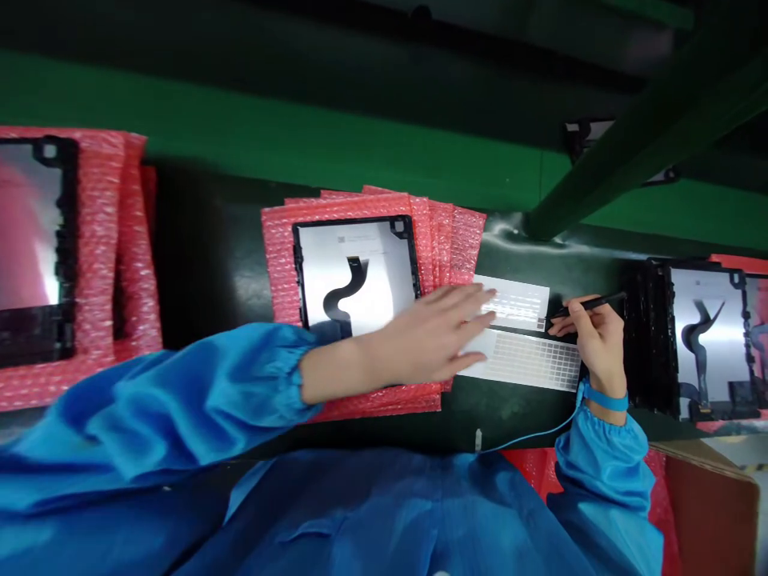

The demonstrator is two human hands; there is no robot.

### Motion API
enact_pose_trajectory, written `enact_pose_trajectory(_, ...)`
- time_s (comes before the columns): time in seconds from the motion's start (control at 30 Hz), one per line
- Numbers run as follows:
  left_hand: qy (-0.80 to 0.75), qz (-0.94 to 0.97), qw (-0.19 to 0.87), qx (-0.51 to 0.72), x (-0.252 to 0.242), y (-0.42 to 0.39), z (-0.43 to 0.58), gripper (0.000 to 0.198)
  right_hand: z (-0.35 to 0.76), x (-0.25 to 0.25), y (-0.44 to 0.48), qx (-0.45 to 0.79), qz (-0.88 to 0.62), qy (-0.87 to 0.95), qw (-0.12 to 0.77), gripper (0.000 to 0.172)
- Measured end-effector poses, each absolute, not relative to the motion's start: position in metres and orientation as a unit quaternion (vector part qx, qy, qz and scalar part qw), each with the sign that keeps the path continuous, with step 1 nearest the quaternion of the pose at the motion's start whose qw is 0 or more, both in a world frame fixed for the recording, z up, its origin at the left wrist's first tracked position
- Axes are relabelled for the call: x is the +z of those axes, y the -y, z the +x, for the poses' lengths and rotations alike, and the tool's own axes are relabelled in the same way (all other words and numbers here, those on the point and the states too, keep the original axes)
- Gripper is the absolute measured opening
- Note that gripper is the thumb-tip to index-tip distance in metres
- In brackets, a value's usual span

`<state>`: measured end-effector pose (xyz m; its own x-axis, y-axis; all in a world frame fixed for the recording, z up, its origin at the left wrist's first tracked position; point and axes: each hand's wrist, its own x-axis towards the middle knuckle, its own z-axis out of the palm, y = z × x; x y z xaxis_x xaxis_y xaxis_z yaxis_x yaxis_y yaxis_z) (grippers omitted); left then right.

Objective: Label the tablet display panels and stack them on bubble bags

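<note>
My right hand (pixel 591 332) pinches a slim black pen-like tool (pixel 600 302). Its tip meets the right end of the upper white label sheet (pixel 519 300), at a small grey square. A lower label sheet (pixel 531 358), printed with rows of grey squares, lies just below. Fingers outstretched, my left hand (pixel 438 332) is over the left ends of both sheets and holds nothing; whether it touches them I cannot tell. Partly behind my left forearm is a black-framed display panel (pixel 375 272) with a dark flex cable (pixel 339 296). It rests on stacked red bubble-wrap sheets (pixel 282 264).
More panels stand at right, with a silver-backed one (pixel 690 288) in front. Another panel (pixel 30 240) lies on red bubble wrap (pixel 99 264) at left. A green post (pixel 600 176) slants across the back right. A cardboard box (pixel 714 496) sits below, and a blue wrist-strap cord (pixel 534 438) crosses the table edge.
</note>
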<state>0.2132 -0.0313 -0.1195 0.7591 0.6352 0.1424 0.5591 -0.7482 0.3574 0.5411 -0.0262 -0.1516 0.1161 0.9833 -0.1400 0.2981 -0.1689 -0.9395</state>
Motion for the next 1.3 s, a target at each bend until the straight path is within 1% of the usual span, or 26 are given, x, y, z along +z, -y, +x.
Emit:
enact_pose_trajectory(0.1, -0.280, 0.950, 0.129, 0.050, -0.126, 0.036, 0.259, 0.073, 0.541, -0.150, 0.028, 0.426, -0.635, 0.513, 0.391, 0.038)
enact_pose_trajectory(0.2, -0.285, 0.951, 0.118, 0.000, -0.129, 0.034, 0.279, 0.087, 0.542, -0.150, 0.029, 0.421, -0.635, 0.524, 0.382, 0.035)
enact_pose_trajectory(0.37, -0.287, 0.952, 0.104, -0.013, -0.129, 0.033, 0.279, 0.091, 0.542, -0.152, 0.027, 0.435, -0.631, 0.520, 0.377, 0.037)
enact_pose_trajectory(0.5, -0.286, 0.952, 0.105, -0.011, -0.130, 0.030, 0.281, 0.093, 0.540, -0.146, 0.023, 0.469, -0.607, 0.479, 0.426, 0.041)
enact_pose_trajectory(0.57, -0.288, 0.951, 0.114, -0.009, -0.130, 0.028, 0.284, 0.094, 0.535, -0.139, 0.022, 0.481, -0.587, 0.470, 0.450, 0.039)
enact_pose_trajectory(0.7, -0.304, 0.943, 0.134, 0.015, -0.126, 0.035, 0.283, 0.090, 0.513, -0.118, 0.015, 0.480, -0.537, 0.482, 0.498, 0.021)
enact_pose_trajectory(0.77, -0.305, 0.942, 0.132, 0.050, -0.118, 0.046, 0.275, 0.085, 0.491, -0.110, 0.008, 0.481, -0.512, 0.497, 0.510, 0.017)
enact_pose_trajectory(0.83, -0.301, 0.941, 0.125, 0.094, -0.108, 0.060, 0.262, 0.074, 0.463, -0.106, -0.001, 0.494, -0.497, 0.510, 0.498, 0.023)
enact_pose_trajectory(0.93, -0.328, 0.926, 0.128, 0.138, -0.097, 0.075, 0.233, 0.047, 0.417, -0.112, -0.016, 0.546, -0.484, 0.517, 0.447, 0.035)
enact_pose_trajectory(1.0, -0.382, 0.906, 0.118, 0.142, -0.097, 0.077, 0.212, 0.040, 0.390, -0.120, -0.026, 0.584, -0.467, 0.515, 0.419, 0.042)
enact_pose_trajectory(1.07, -0.442, 0.882, 0.088, 0.137, -0.102, 0.075, 0.193, 0.040, 0.371, -0.130, -0.035, 0.612, -0.454, 0.511, 0.399, 0.047)
enact_pose_trajectory(1.17, -0.501, 0.855, 0.056, 0.122, -0.112, 0.071, 0.172, 0.048, 0.358, -0.143, -0.043, 0.628, -0.456, 0.505, 0.377, 0.050)
enact_pose_trajectory(1.3, -0.517, 0.848, 0.063, 0.100, -0.118, 0.071, 0.165, 0.050, 0.357, -0.151, -0.042, 0.639, -0.463, 0.490, 0.370, 0.049)
